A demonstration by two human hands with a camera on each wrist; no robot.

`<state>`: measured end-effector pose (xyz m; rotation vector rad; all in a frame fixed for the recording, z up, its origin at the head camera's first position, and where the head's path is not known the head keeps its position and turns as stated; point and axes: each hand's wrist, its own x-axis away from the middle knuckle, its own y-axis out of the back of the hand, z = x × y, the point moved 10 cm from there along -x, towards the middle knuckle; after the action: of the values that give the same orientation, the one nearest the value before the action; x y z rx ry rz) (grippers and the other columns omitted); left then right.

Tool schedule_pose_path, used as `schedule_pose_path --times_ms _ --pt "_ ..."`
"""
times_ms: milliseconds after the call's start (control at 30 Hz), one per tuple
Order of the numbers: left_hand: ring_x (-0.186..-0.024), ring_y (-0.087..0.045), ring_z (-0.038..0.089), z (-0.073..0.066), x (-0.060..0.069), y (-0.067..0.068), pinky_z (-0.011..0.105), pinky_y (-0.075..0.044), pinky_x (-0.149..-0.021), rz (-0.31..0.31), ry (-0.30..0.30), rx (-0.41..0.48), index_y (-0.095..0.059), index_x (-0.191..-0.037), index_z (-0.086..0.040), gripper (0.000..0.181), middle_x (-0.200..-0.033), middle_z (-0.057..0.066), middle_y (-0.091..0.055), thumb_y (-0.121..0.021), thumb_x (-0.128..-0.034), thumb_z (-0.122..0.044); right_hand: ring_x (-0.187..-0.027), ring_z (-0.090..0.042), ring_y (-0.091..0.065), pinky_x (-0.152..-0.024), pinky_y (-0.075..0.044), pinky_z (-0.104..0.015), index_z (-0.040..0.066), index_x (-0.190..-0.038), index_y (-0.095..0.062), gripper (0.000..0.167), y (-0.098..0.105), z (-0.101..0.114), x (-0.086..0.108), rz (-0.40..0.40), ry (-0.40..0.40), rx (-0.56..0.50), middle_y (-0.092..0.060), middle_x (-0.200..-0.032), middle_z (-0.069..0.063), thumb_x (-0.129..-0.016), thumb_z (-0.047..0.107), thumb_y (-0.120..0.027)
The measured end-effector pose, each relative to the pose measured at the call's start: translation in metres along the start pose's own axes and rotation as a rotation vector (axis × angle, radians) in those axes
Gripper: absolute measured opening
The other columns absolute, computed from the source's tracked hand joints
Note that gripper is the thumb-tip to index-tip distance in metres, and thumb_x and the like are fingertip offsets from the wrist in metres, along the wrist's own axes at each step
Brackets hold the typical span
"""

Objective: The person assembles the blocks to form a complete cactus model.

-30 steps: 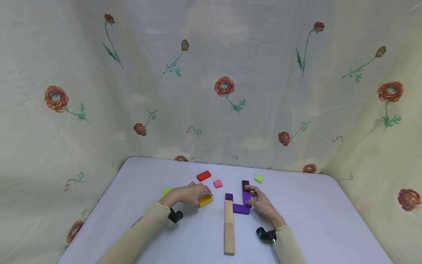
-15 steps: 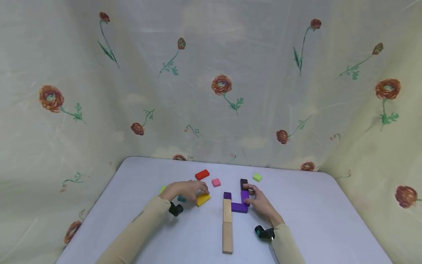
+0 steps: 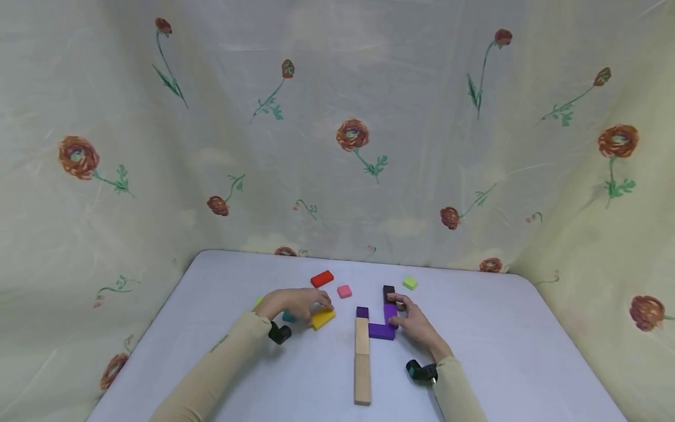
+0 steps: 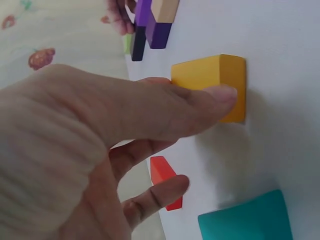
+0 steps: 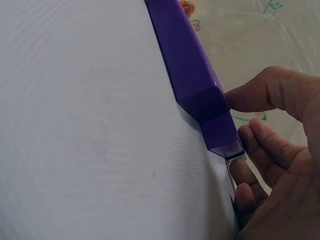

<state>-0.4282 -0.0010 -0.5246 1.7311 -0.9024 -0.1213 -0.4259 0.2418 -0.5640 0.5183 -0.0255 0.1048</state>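
In the head view my left hand (image 3: 302,303) pinches a yellow block (image 3: 323,319) lying on the table. The left wrist view shows the thumb (image 4: 215,100) against that block's side, with two other fingers held off it. A teal block (image 4: 247,220) sits close by. My right hand (image 3: 416,325) holds a purple block (image 3: 390,313), its index fingertip over the dark block (image 3: 388,291) at the far end. Another purple block (image 3: 382,332) meets it at a corner, reaching left to a row of two pale wooden blocks (image 3: 362,360) topped by a dark purple one (image 3: 362,312).
Beyond my left hand lie a red block (image 3: 321,279) and a small pink block (image 3: 344,291). A lime green block (image 3: 410,283) sits at the back right; another green one (image 3: 258,301) is partly hidden by the left wrist. Flowered cloth (image 3: 337,176) hangs behind the white table (image 3: 506,351).
The head view has drifted slightly. My left hand has shifted a little on the yellow block, and the teal block beside its wrist has come into sight. My right hand stays in place.
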Motion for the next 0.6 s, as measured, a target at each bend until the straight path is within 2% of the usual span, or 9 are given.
schedule_pose_path --times_ms 100,333,600 --pt "-0.121 -0.048 0.016 -0.0006 -0.0009 0.0005 0.04 -0.042 -0.105 -0.019 -0.011 0.0 -0.062 -0.128 -0.027 0.052 -0.134 -0.006 -0.054 -0.077 -0.0806 -0.011 -0.13 -0.04 -0.041 -0.107 -0.031 -0.059 0.011 -0.138 -0.048 0.058 -0.0003 -0.0008 0.0001 0.004 -0.003 0.002 -0.044 -0.142 -0.023 -0.083 0.003 -0.065" --pt "-0.102 -0.054 0.013 -0.0081 -0.0051 0.0055 0.031 -0.048 -0.096 -0.108 -0.039 0.048 -0.066 -0.121 -0.015 0.046 -0.118 -0.003 -0.06 -0.081 -0.078 -0.022 -0.129 -0.041 -0.041 -0.106 -0.033 -0.057 0.011 -0.139 -0.047 0.06 -0.0005 -0.0009 0.0003 0.007 -0.016 -0.009 -0.044 -0.142 -0.022 -0.083 0.003 -0.065" --pt "-0.096 -0.051 0.01 -0.0076 -0.0097 0.0049 0.028 -0.048 -0.089 -0.164 -0.019 -0.025 -0.067 -0.119 -0.018 0.047 -0.114 -0.005 -0.061 -0.082 -0.0758 -0.031 -0.13 -0.04 -0.041 -0.107 -0.03 -0.059 0.011 -0.138 -0.047 0.059 -0.0013 0.0 0.0002 0.012 -0.008 -0.013 -0.043 -0.143 -0.023 -0.083 0.003 -0.066"
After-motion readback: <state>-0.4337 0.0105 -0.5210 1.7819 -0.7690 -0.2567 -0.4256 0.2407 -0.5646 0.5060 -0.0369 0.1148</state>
